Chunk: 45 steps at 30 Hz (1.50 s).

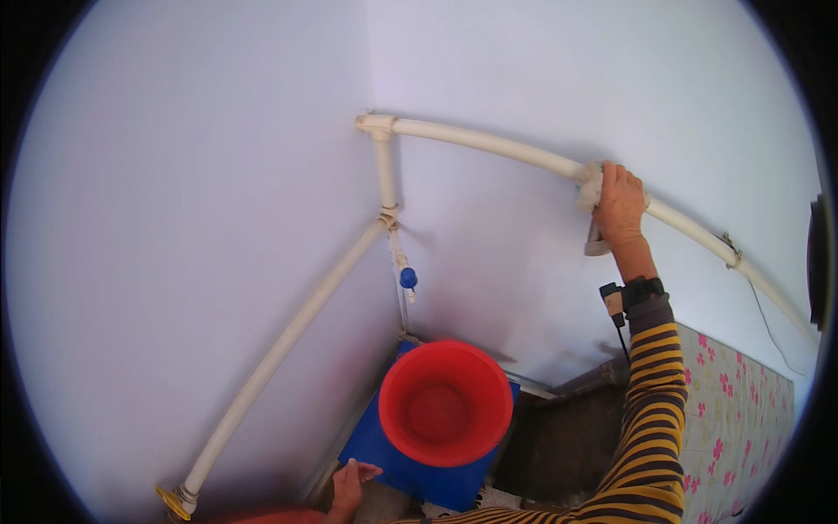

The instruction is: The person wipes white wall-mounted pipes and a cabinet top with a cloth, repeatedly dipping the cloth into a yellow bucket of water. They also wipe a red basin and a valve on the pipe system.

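My right hand (pixel 620 204) is wrapped around a pale cloth (pixel 589 185), pressed to a white plastic pipe (pixel 484 140) that runs along the right-hand wall. A greyish flap (pixel 596 247) hangs below the palm; I cannot tell whether it belongs to the cloth. Low in the view, my left hand (pixel 349 486) is raised with thumb and fingers apart and nothing visible in it. It is nearest to a blue flat surface (pixel 435 483), on which a red plastic bucket (pixel 387 419) stands. The bucket's inside shows no contents.
A blue-handled tap (pixel 408 278) hangs from the corner pipework above the bucket. Another pipe (pixel 288 347) slopes down the left wall to a yellow valve handle (pixel 173 503). At right are a flower-patterned panel (pixel 736 419) and a thin wire (pixel 769 327). A dark recess (pixel 563 439) lies beside the bucket.
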Motion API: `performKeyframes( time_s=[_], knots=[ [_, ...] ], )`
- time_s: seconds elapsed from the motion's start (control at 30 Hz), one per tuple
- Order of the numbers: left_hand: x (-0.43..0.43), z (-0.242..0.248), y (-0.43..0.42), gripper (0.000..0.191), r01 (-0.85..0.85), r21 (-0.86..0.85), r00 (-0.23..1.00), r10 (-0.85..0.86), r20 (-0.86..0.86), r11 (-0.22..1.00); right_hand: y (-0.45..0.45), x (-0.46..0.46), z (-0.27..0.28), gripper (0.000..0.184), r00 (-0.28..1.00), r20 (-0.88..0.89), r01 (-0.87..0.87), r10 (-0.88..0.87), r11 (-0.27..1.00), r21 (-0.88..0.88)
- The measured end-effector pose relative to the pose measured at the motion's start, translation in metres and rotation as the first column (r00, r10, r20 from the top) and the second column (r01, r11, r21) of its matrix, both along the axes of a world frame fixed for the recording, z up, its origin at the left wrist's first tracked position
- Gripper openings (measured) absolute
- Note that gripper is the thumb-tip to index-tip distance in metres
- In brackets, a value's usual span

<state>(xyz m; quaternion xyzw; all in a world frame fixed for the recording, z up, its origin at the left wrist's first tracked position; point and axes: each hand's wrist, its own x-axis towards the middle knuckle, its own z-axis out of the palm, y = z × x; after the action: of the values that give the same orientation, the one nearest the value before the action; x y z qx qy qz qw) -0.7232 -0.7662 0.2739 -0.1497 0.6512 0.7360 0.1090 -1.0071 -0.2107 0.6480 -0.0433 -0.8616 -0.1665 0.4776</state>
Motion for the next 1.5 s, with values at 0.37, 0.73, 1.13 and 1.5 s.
performKeyframes(
  time_s=[0.37, 0.73, 1.13, 1.5],
  knots=[
    [0.032, -0.084, -0.069, 0.047, -0.127, -0.012, 0.986, 0.128, 0.103, 0.992, -0.210, -0.196, 0.001, 0.024, 0.997, -0.014, -0.072, 0.072, 0.997, 0.041],
    [0.039, -0.045, -0.054, 0.058, -0.360, 0.029, 0.930, 0.356, 0.089, 0.933, -0.263, -0.223, 0.031, 0.031, 0.812, -0.075, -0.546, 0.579, 0.708, -0.447],
    [0.059, -0.049, -0.065, 0.064, -0.332, -0.211, 0.942, 0.334, -0.026, 0.919, -0.320, -0.256, 0.028, 0.056, 0.895, 0.199, -0.376, 0.400, 0.914, -0.151],
    [0.084, -0.099, -0.095, 0.064, -0.365, -0.004, 0.926, 0.363, -0.104, 0.931, -0.288, -0.234, -0.034, 0.025, 0.649, 0.071, -0.732, 0.757, 0.596, 0.331]
  ],
)
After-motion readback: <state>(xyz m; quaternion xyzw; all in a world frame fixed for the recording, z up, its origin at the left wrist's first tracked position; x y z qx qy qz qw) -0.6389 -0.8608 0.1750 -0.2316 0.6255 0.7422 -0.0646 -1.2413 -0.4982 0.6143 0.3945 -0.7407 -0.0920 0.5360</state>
